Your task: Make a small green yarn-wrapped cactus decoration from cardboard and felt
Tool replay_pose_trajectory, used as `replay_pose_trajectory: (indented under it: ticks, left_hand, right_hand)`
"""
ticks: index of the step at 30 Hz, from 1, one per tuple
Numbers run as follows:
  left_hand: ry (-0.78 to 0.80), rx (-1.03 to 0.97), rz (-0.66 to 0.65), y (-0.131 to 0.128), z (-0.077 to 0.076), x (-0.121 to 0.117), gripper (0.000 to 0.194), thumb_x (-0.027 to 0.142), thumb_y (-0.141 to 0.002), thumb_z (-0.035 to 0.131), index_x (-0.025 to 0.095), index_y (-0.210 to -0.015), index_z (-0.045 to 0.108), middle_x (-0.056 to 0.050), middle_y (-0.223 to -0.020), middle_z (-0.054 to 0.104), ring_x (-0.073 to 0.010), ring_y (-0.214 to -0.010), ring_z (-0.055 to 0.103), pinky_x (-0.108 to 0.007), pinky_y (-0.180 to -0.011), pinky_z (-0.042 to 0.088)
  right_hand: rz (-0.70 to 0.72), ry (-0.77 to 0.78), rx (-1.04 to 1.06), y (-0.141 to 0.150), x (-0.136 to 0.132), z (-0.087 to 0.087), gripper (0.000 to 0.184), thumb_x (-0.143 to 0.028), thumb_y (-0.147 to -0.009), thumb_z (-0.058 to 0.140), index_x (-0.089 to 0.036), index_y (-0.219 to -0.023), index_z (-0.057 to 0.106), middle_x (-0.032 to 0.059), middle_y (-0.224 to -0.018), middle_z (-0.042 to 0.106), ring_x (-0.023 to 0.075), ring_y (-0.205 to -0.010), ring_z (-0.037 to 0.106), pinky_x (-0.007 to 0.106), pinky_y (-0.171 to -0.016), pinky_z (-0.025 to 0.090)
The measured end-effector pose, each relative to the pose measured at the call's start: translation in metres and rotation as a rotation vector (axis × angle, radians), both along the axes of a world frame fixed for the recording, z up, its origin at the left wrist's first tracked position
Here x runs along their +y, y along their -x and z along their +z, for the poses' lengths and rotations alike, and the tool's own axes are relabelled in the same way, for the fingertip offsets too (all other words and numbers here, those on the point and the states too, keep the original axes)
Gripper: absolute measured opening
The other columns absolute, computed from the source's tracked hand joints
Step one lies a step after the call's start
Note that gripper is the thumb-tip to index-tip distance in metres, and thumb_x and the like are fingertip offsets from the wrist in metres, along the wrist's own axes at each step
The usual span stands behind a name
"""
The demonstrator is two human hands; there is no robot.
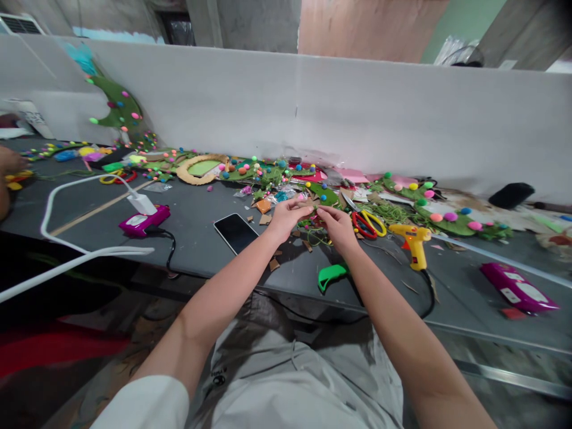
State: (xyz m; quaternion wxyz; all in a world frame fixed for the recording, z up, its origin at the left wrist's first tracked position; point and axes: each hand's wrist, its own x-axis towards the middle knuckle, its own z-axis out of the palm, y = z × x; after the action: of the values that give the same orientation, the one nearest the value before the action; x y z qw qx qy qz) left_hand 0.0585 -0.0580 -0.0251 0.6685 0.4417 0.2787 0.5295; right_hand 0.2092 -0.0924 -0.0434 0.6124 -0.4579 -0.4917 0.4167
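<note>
My left hand [289, 219] and my right hand [336, 226] meet over the middle of the grey table, fingertips nearly touching. Both are closed in a pinch around something small and greenish, too small to name. Under and around them lie green string [319, 237] and brown cardboard scraps [274, 264]. Just right of my right hand are scissors [367, 224] with red and yellow handles. A green-handled tool [331, 276] lies partly hidden by my right forearm. Left of my left hand rests a phone [236, 232] with a dark screen.
A yellow glue gun [411, 241] stands at right, its cord running over the table edge. Purple power strips [518, 288] lie at both sides; a white charger [142, 203] is plugged into the left one. Pom-pom-covered green pieces [451, 221] line the back. Another person's hand [9, 162] is at far left.
</note>
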Motion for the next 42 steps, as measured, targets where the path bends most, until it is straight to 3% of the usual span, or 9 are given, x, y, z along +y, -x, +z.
replay_pose_trajectory:
  ticks: [13,20,23,26,30,33,35,38,42]
  left_hand:
    - [-0.032,0.028,-0.017,0.001,-0.001,0.000,0.035,0.023,-0.055,0.090,0.011,-0.084,0.076,-0.005,-0.083,0.075,-0.0151,-0.076,0.070,-0.035,-0.086,0.055]
    - [-0.030,0.040,-0.001,0.001,-0.001,0.001,0.036,0.021,-0.056,0.091,0.011,-0.087,0.075,-0.005,-0.084,0.075,-0.0151,-0.077,0.070,-0.034,-0.086,0.055]
    - [0.004,-0.006,-0.081,0.007,0.002,0.003,0.030,0.019,-0.060,0.090,0.012,-0.085,0.076,-0.005,-0.085,0.076,-0.0142,-0.078,0.070,-0.033,-0.087,0.055]
    - [0.046,-0.044,-0.208,0.016,0.005,0.007,0.025,0.016,-0.065,0.087,0.013,-0.088,0.078,-0.006,-0.091,0.077,-0.0136,-0.081,0.071,-0.031,-0.088,0.054]
    - [0.081,-0.001,-0.400,0.027,0.008,0.007,0.024,0.013,-0.066,0.086,0.014,-0.089,0.079,-0.006,-0.087,0.077,-0.0134,-0.080,0.072,-0.030,-0.086,0.054]
    - [0.055,0.044,-0.497,0.030,0.010,0.004,0.029,0.015,-0.065,0.088,0.014,-0.092,0.079,-0.007,-0.087,0.077,-0.0147,-0.079,0.072,-0.030,-0.084,0.055]
    - [0.049,0.062,-0.510,0.032,0.010,0.004,0.031,0.015,-0.063,0.089,0.014,-0.093,0.079,-0.008,-0.088,0.077,-0.0150,-0.080,0.072,-0.030,-0.083,0.055]
    - [0.046,0.117,-0.485,0.033,0.010,0.006,0.034,0.016,-0.061,0.090,0.013,-0.093,0.079,-0.008,-0.087,0.077,-0.0145,-0.078,0.072,-0.029,-0.082,0.054]
    - [0.003,0.240,-0.448,0.032,0.006,0.010,0.036,0.017,-0.060,0.091,0.013,-0.093,0.078,-0.008,-0.082,0.075,-0.0146,-0.073,0.070,-0.031,-0.075,0.054]
  right_hand:
    - [0.030,-0.041,-0.031,-0.003,0.001,-0.005,0.040,-0.050,-0.075,0.078,-0.019,-0.100,0.078,0.0034,-0.085,0.075,0.0164,-0.074,0.066,0.031,-0.073,0.055]
    - [0.030,0.002,-0.048,-0.003,-0.002,0.001,0.040,-0.051,-0.074,0.078,-0.019,-0.098,0.077,0.0044,-0.086,0.075,0.0176,-0.076,0.067,0.032,-0.073,0.056]
    - [0.049,0.019,-0.009,-0.009,-0.002,0.007,0.035,-0.040,-0.074,0.076,-0.021,-0.103,0.076,0.0056,-0.098,0.076,0.0189,-0.085,0.069,0.032,-0.078,0.057]
    - [0.072,-0.036,0.000,-0.015,-0.004,0.013,0.041,-0.031,-0.072,0.074,-0.024,-0.112,0.073,0.0058,-0.121,0.073,0.0212,-0.104,0.068,0.035,-0.089,0.056]
    - [0.272,-0.103,-0.109,-0.014,-0.010,0.017,0.053,-0.033,-0.073,0.079,-0.027,-0.125,0.069,0.0056,-0.135,0.068,0.0232,-0.122,0.062,0.037,-0.102,0.050]
    - [0.332,-0.072,-0.154,-0.012,-0.013,0.019,0.043,-0.040,-0.078,0.077,-0.024,-0.118,0.072,0.0049,-0.120,0.074,0.0213,-0.106,0.067,0.036,-0.095,0.051]
    - [0.294,-0.046,-0.163,-0.014,-0.014,0.019,0.034,-0.043,-0.079,0.076,-0.021,-0.106,0.076,0.0029,-0.096,0.075,0.0176,-0.084,0.066,0.033,-0.082,0.052]
    - [0.252,0.003,-0.118,-0.020,-0.014,0.021,0.027,-0.042,-0.076,0.078,-0.019,-0.089,0.076,-0.0033,-0.062,0.058,0.0108,-0.056,0.048,0.027,-0.058,0.040]
    - [0.251,0.039,-0.085,-0.025,-0.016,0.024,0.030,-0.047,-0.077,0.075,-0.018,-0.078,0.072,-0.0068,-0.052,0.035,0.0080,-0.048,0.026,0.026,-0.049,0.021]
